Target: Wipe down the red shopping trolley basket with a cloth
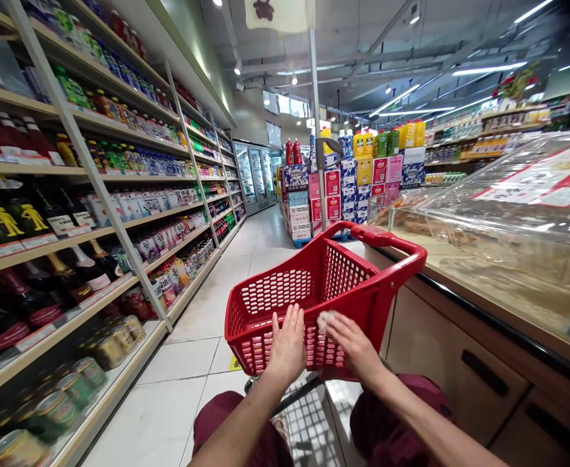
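Observation:
A red plastic shopping basket (314,285) on a wheeled frame stands tilted in the aisle in front of me. My left hand (288,344) lies flat against its near wall, fingers stretched upward and open. My right hand (355,344) presses a small whitish cloth (324,319) against the same wall, fingers bent over it. The basket's red handle (391,243) arches up at the right. My knees in dark red trousers show at the bottom.
Shelves of bottles, cans and jars (71,259) line the left side. A counter with a clear cover over food (508,233) runs along the right. Stacked drink boxes (353,188) and fridges (255,172) stand further down the white tiled aisle (201,337).

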Demonstrator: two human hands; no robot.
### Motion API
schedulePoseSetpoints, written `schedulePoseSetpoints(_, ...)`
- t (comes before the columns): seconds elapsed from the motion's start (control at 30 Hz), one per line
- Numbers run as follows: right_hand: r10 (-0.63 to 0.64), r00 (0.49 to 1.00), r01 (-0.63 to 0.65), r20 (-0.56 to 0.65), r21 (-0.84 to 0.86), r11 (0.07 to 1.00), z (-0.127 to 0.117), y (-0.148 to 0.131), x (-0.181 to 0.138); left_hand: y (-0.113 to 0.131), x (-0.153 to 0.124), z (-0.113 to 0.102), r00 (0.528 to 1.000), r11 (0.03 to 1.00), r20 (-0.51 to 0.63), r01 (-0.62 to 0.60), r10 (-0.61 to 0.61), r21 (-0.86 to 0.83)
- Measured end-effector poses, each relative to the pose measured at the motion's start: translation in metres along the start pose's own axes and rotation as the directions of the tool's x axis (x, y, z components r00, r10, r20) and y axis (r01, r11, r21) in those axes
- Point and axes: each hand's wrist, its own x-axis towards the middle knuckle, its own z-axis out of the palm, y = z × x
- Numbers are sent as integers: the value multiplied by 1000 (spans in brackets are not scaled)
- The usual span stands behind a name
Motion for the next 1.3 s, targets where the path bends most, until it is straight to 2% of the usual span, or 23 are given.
schedulePoseSetpoints(0.13, 74, 991, -77, -107, -27, 997, -18, 12, 20, 11, 10, -1, 999, 999, -13, -32, 32, 31)
schedulePoseSetpoints(0.3, -25, 1000, 25, 6, -64, 998, -10, 7, 11, 19, 12, -1, 999, 998, 13, -46, 46, 36)
schedulePoseSetpoints(0.37, -20, 1000, 20, 8, -105, 994, -19, 16, 18, 19, 12, -1, 999, 998, 18, -38, 37, 45)
schedulePoseSetpoints(0.43, 6, 1000, -9, -14, -186, 982, -44, 41, 32, 18, 11, 0, 999, 998, 18, -34, 33, 47)
schedulePoseSetpoints(0.5, 38, 999, -43, -21, -291, 956, -79, 80, 45, 17, 11, 0, 1000, 999, 11, -26, 26, 42)
schedulePoseSetpoints(0.57, 120, 992, -127, -42, -402, 907, -112, 118, 51, 18, 11, -1, 1000, 999, 15, -22, 22, 38)
schedulePoseSetpoints(0.63, 207, 972, -235, -111, -489, 840, -129, 138, 52, 19, 12, -1, 999, 999, 31, -13, 12, 39)
schedulePoseSetpoints(0.7, 218, 967, -254, -130, -521, 815, -126, 137, 50, 20, 12, -1, 999, 999, 34, 6, -8, 46)
schedulePoseSetpoints(0.8, 84, 996, -66, 16, -470, 880, -103, 119, 45, 19, 12, 0, 1000, 999, 19, 6, -7, 54)
schedulePoseSetpoints(0.87, 26, 997, 9, 75, -434, 901, -100, 118, 44, 17, 11, 2, 1000, 999, 7, -12, 11, 51)
schedulePoseSetpoints(0.9, 38, 998, -9, 58, -441, 897, -104, 124, 44, 16, 10, 3, 1000, 999, -1, -15, 15, 50)
schedulePoseSetpoints(1.0, 148, 984, -178, -98, -503, 846, -127, 149, 45, 17, 8, 5, 1000, 999, -22, 0, 1, 47)
schedulePoseSetpoints(1.07, 174, 975, -223, -142, -522, 823, -132, 153, 46, 19, 8, 5, 1000, 999, -18, 5, -5, 33)
schedulePoseSetpoints(1.13, 137, 987, -163, -90, -499, 851, -121, 140, 45, 21, 9, 5, 1000, 1000, -10, 8, -8, 22)
schedulePoseSetpoints(1.23, 11, 998, 11, 54, -379, 925, -94, 109, 38, 15, 8, 5, 1000, 1000, -4, 19, -19, 14)
schedulePoseSetpoints(1.3, -7, 998, 29, 64, -355, 934, -85, 99, 32, 3, 5, 5, 996, 996, 5, 91, -91, 9)
